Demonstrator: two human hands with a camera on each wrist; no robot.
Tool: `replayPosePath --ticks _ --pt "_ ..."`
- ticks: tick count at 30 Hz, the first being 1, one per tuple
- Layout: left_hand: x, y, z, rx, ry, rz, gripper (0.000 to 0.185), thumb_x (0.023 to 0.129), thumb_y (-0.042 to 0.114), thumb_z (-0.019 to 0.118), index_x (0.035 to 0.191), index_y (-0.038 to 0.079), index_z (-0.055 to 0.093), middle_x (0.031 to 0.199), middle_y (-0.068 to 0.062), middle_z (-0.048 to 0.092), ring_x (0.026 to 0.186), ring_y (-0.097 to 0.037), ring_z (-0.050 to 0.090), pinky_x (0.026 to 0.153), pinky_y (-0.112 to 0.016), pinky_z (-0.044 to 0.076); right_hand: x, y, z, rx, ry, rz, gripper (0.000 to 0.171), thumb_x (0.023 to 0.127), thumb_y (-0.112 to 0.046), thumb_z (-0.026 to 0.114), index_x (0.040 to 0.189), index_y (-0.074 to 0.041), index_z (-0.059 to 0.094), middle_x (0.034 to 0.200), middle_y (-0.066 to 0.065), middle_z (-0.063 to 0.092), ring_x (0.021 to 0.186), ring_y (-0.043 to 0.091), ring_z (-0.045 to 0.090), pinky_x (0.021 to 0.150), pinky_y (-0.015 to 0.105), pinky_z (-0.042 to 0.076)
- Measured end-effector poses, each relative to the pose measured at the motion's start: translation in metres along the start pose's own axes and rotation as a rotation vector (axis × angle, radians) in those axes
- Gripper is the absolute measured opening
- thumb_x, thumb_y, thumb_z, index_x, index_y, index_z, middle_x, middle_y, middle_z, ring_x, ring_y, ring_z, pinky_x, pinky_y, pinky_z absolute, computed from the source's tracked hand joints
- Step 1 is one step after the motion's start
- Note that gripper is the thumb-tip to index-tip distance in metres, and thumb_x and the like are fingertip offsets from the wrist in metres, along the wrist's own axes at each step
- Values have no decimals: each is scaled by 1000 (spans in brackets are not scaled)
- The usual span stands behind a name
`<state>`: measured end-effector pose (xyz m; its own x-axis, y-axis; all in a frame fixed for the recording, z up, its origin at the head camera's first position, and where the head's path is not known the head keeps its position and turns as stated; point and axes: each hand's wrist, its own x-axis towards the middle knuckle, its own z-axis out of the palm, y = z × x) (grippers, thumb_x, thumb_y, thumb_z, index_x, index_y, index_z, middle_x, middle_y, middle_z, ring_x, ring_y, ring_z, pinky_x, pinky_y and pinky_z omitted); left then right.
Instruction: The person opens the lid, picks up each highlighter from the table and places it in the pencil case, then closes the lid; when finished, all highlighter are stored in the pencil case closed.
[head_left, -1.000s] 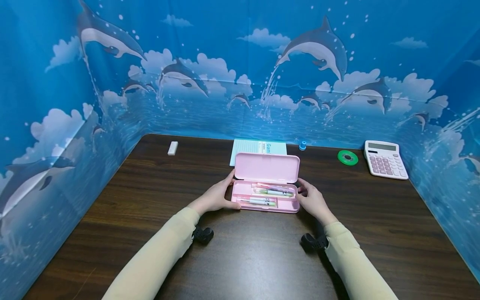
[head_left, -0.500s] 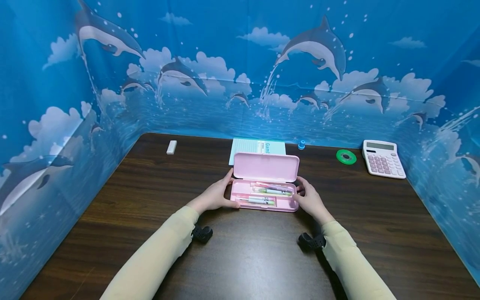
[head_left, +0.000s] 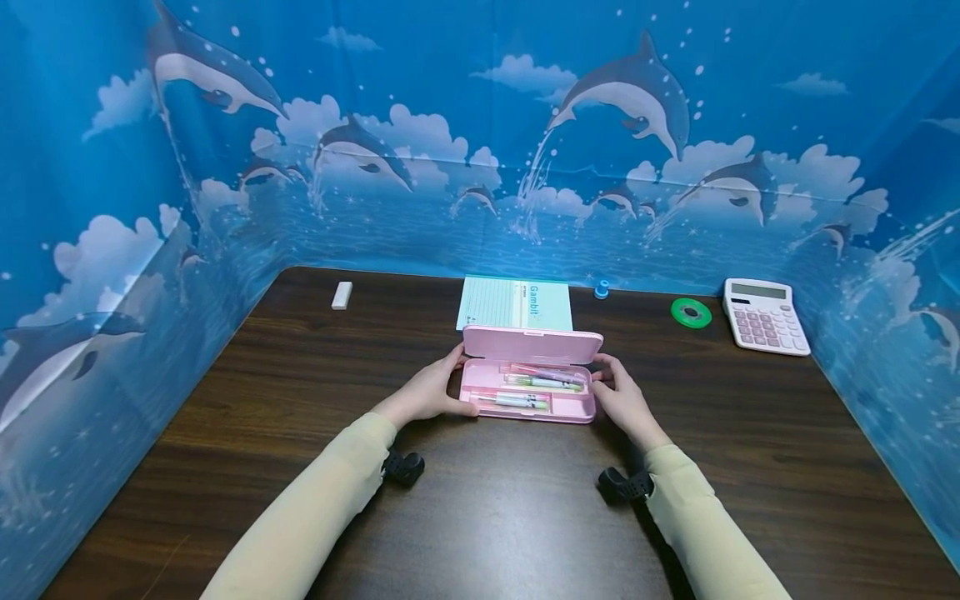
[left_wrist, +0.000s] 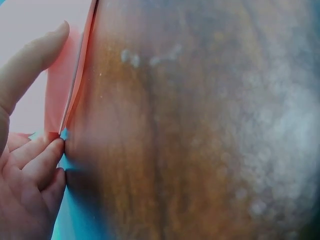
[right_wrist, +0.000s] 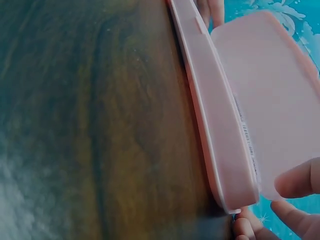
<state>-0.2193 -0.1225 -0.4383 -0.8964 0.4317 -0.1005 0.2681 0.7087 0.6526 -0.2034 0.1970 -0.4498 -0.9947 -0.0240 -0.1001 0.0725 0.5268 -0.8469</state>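
Left hand clasping the left end of the pink pencil case, thumb along the near corner of the tray and fingers curled up behind the end; in the left wrist view, fingers pressed against the case's edge. Right hand gripping the right end the same way, fingers wrapped at the hinge side and touching the lid; in the right wrist view, a fingertip laid on the lid's outer corner. Lid tipped forward over the tray, partway down, neither upright nor shut. Inside the tray, several pens lying lengthwise, side by side. Case resting on the dark wooden table, at its middle, just ahead of both cream sleeves. Just behind the case, a light blue notebook flat on the table, its near edge hidden by the lid. Farther left near the back edge, a small white eraser. To the right of the notebook, a small blue object, then a green tape roll, then a white calculator near the right corner. Around the table on three sides, a blue backdrop printed with dolphins and clouds.
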Motion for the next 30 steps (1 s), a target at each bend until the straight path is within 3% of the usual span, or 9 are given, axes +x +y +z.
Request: replayPosePath --ticks 9,15,19,25,30 --pt "-1 0 0 5 6 -22 104 72 38 83 149 6 22 146 -14 41 134 -26 38 109 -44 30 -1 -3 -1 137 9 -7 38 98 -10 27 132 2 40 115 26 53 100 32 52 84 31 42" --pt "-1 -2 1 -9 19 -11 102 71 37 84 147 5 25 142 -14 45 130 -26 43 108 -44 32 -3 -1 -4 139 17 -60 48 105 -32 25 128 3 47 107 21 55 93 23 53 77 23 43" --pt "0 -4 2 11 20 -4 101 70 38 84 147 6 26 140 -13 47 129 -26 44 107 -44 33 -4 1 -8 116 -7 -53 49 104 -36 32 132 1 48 118 21 56 98 23 53 83 27 46" --pt "-1 -5 1 48 -14 -19 105 71 44 82 150 10 23 147 -14 40 134 -28 39 109 -45 32 -6 5 -14 -23 -109 -73 60 97 -43 49 143 -6 41 142 20 44 124 34 45 104 52 35" --pt "-1 -3 -1 76 -35 -3 107 72 47 79 153 15 17 151 -14 34 136 -30 36 109 -47 30 -6 5 -16 -125 -167 -93 75 90 -51 58 147 -10 35 146 20 40 128 37 42 103 55 35"
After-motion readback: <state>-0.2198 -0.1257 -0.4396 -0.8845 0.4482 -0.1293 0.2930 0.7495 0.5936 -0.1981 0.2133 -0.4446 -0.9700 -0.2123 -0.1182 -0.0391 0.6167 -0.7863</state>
